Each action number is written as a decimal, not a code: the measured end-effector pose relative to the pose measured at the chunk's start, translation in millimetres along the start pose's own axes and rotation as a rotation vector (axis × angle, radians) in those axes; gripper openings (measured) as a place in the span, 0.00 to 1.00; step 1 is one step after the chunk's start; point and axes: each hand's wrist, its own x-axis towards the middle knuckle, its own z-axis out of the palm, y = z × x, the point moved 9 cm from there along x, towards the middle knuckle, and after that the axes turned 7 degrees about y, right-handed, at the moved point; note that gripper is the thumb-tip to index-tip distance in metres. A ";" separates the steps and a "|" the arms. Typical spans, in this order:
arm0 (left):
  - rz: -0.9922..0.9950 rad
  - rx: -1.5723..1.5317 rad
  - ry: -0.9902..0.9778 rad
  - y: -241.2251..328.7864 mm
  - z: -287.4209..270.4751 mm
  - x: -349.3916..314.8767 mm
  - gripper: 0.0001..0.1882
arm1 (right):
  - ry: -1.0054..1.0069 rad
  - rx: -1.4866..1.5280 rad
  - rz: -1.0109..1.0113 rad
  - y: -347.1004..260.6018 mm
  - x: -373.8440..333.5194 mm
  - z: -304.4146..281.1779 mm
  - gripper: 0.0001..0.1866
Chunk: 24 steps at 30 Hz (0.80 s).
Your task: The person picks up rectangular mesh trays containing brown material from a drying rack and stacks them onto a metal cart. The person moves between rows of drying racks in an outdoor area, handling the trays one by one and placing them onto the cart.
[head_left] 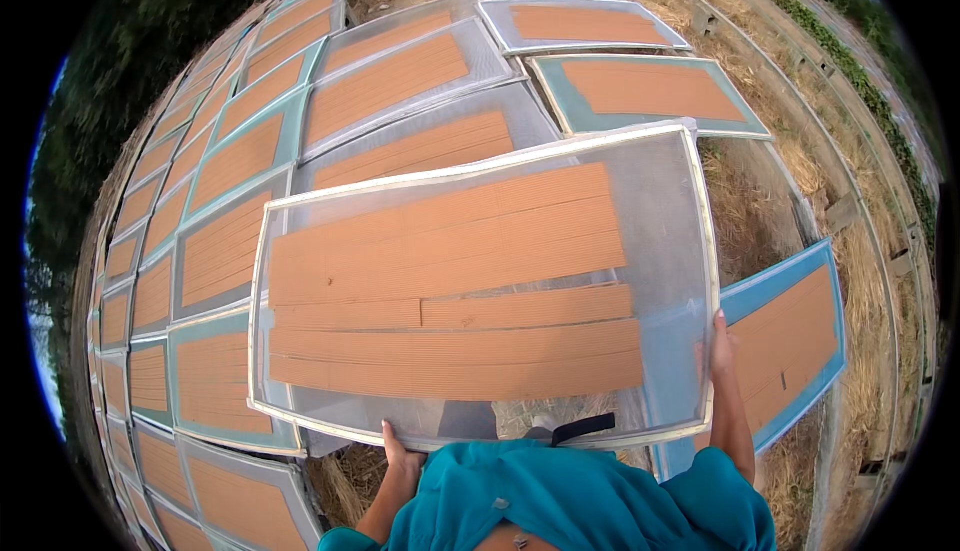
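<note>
A large white-framed mesh drying screen (665, 211) is held up in front of my body, slightly tilted. Orange ribbed strips (450, 246) lie flat across it in rows, with narrow gaps between some of them. My left hand (402, 456) grips the near edge of the frame; its thumb rests over the rim and its other fingers are hidden beneath. Around the right side of the frame, my right hand (722, 346) has its fingers partly hidden. Through the bare mesh, a blue-framed screen (770, 431) shows faintly below the right part.
Many similar screens stand in rows to the left, including a grey mesh screen (385, 91) beyond mine. A green-edged screen (745, 116) and a white-framed screen (490, 26) lie at the far right. Dry straw (740, 211) and long rails (800, 141) border the right side.
</note>
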 end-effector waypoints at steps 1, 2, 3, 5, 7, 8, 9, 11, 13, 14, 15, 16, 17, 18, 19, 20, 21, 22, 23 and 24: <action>-0.002 0.001 -0.005 7.5 9.8 7.7 0.34 | 0.002 -0.006 -0.004 -7.5 2.6 15.8 0.30; -0.003 0.003 -0.011 15.6 17.0 16.7 0.35 | -0.024 -0.020 -0.027 -17.2 6.2 34.8 0.30; -0.004 0.006 -0.017 25.4 22.9 27.1 0.35 | -0.050 -0.032 -0.050 -27.4 10.2 55.1 0.29; -0.026 0.016 -0.002 47.2 37.9 53.2 0.36 | -0.067 -0.051 -0.085 -43.7 13.7 97.2 0.30; -0.013 0.084 0.028 74.3 65.5 79.7 0.36 | -0.051 -0.047 -0.123 -67.8 23.0 147.0 0.30; -0.035 0.055 0.018 87.0 70.0 96.6 0.35 | -0.033 -0.079 -0.122 -84.7 19.4 168.4 0.30; -0.021 0.043 0.026 108.3 75.8 116.2 0.35 | -0.015 -0.111 -0.121 -101.5 13.8 193.2 0.30; 0.007 0.007 0.019 148.2 110.1 138.3 0.34 | 0.005 -0.164 -0.127 -133.5 9.9 227.4 0.31; 0.009 -0.007 0.020 173.9 133.3 141.4 0.32 | 0.019 -0.214 -0.110 -144.7 11.0 252.8 0.31; 0.021 -0.012 0.036 184.9 139.6 141.5 0.32 | 0.014 -0.219 -0.089 -152.6 4.7 266.0 0.32; 0.032 -0.016 0.052 195.0 145.5 143.3 0.31 | 0.010 -0.224 -0.067 -164.3 1.3 283.0 0.32; 0.020 -0.092 0.092 202.8 141.8 160.1 0.30 | 0.011 -0.227 -0.047 -176.1 -0.8 294.4 0.32; 0.001 -0.074 0.075 208.9 149.8 166.6 0.30 | 0.010 -0.246 -0.051 -178.2 8.4 305.4 0.32; -0.020 -0.056 0.059 213.5 158.6 172.7 0.29 | 0.010 -0.265 -0.055 -174.3 23.4 317.9 0.32; -0.036 -0.042 0.041 218.7 172.2 178.5 0.29 | 0.005 -0.280 -0.063 -178.3 36.9 331.0 0.32; -0.033 -0.022 -0.010 227.5 190.7 180.1 0.28 | -0.041 -0.261 -0.033 -186.5 40.9 351.0 0.32; -0.007 -0.012 0.019 236.3 205.1 182.8 0.28 | -0.086 -0.242 -0.005 -197.1 43.4 374.1 0.32; 0.021 -0.004 0.048 246.7 218.8 185.1 0.28 | -0.101 -0.306 -0.054 -212.1 46.2 393.1 0.33; 0.051 0.006 0.076 257.2 233.7 190.8 0.28 | -0.117 -0.369 -0.101 -225.5 52.2 411.7 0.33; -0.014 -0.032 0.049 263.9 242.0 211.6 0.28 | -0.127 -0.365 -0.118 -229.5 67.7 434.6 0.33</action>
